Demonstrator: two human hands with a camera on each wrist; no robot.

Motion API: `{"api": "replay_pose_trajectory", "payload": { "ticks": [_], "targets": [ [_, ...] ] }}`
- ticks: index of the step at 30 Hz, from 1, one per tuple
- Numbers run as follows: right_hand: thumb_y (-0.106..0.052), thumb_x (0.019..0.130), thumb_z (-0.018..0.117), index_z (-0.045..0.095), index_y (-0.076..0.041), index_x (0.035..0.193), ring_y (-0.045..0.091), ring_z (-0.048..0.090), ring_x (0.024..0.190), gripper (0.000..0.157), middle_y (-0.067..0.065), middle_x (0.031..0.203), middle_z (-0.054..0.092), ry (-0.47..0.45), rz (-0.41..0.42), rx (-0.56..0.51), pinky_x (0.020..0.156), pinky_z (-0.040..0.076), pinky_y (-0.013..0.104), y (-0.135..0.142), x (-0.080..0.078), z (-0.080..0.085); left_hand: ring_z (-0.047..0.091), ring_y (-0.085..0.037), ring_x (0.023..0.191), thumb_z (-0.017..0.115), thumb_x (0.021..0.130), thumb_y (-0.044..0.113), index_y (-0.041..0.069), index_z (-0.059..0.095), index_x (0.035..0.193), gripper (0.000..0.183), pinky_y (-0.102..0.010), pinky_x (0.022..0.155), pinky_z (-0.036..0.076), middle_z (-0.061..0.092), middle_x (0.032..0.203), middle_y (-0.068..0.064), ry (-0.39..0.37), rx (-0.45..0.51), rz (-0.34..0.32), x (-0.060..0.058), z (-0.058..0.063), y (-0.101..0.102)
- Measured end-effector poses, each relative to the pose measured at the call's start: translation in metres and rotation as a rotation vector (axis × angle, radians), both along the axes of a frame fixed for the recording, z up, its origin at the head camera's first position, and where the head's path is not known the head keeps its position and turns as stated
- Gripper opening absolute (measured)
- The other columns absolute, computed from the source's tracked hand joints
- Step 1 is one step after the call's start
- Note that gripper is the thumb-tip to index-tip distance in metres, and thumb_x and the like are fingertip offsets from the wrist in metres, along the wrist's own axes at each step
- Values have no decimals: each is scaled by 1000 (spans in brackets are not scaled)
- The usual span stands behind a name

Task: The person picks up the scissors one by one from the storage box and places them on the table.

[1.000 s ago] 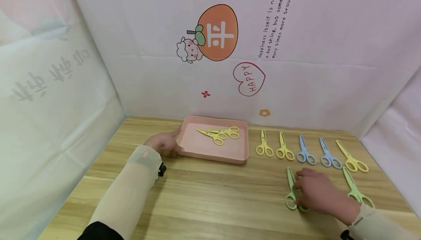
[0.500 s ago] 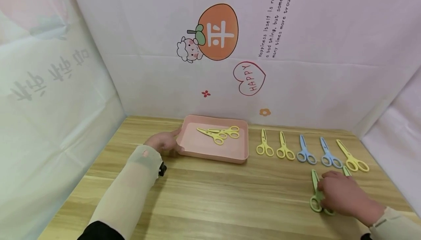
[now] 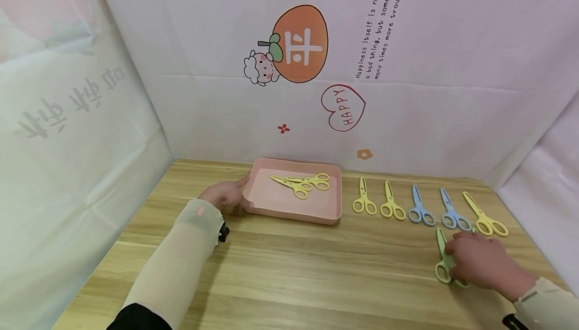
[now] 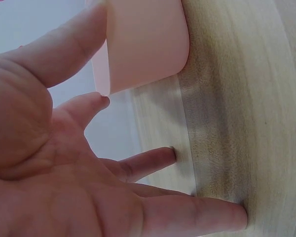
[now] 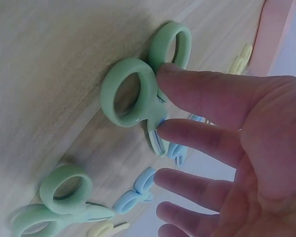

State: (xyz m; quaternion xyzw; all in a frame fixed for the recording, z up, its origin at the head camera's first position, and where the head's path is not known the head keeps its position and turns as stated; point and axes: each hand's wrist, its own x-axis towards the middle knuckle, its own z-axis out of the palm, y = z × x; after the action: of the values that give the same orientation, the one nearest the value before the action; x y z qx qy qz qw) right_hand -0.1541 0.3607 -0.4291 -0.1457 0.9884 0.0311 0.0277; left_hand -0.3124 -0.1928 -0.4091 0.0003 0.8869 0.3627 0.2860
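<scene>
My right hand (image 3: 488, 264) pinches a pair of green scissors (image 5: 149, 91) between thumb and index finger, near the handles. The scissors' blades point toward the back of the table. A second pair of green scissors (image 5: 74, 216) lies close by; in the head view the hand covers nearly all of it. At the left, my left hand (image 3: 224, 195) touches the near side of a pink tray (image 3: 267, 200) with thumb and index finger. Its other fingers extend to the tabletop in the left wrist view. Two yellow scissors (image 3: 289, 184) overlap inside the tray.
Right of the tray runs a row of scissors: two yellow pairs (image 3: 363, 197), two blue pairs (image 3: 416, 203) and another yellow pair (image 3: 476, 209) at the far right. Printed cloth (image 3: 217, 119) closes off the back and both sides of the wooden table (image 3: 289, 280).
The right hand has moved the green scissors rightward over the table, toward the second green pair, and slightly back over the last half second. Left hand and tray have stayed put.
</scene>
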Motion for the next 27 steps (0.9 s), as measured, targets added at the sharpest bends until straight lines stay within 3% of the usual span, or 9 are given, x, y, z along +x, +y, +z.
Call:
{"api": "replay_pose_trajectory", "payload": {
  "ticks": [9,19,23,27],
  "targets": [
    [-33,61,88,71,-21,87,55,53,108,33,25,109,66,-23,-22,-11,72,40,74,6,-3,-5,9,-41,147,79,87,24,29,8,161,103,-55,113,20,9,164,-19,-6,-18,-6,-3,0,0],
    [-26,63,85,72,-20,88,56,53,109,28,25,110,66,-7,-15,-16,72,41,75,8,-6,-2,11,-42,146,80,86,24,29,10,162,103,-56,113,20,10,163,-19,-3,-13,-5,-1,0,1],
    [-28,66,84,69,-19,84,40,59,88,25,12,95,65,0,-2,-17,61,46,61,5,-8,5,11,-42,146,80,86,24,28,11,162,103,-56,113,21,11,163,-20,3,-24,-5,-1,0,1],
    [-30,72,81,67,-16,83,26,56,76,23,2,87,60,4,-19,-9,54,43,53,0,-13,17,10,-43,146,80,86,23,29,11,162,103,-57,113,20,10,163,-21,-4,-9,6,-1,1,1]
  ]
}}
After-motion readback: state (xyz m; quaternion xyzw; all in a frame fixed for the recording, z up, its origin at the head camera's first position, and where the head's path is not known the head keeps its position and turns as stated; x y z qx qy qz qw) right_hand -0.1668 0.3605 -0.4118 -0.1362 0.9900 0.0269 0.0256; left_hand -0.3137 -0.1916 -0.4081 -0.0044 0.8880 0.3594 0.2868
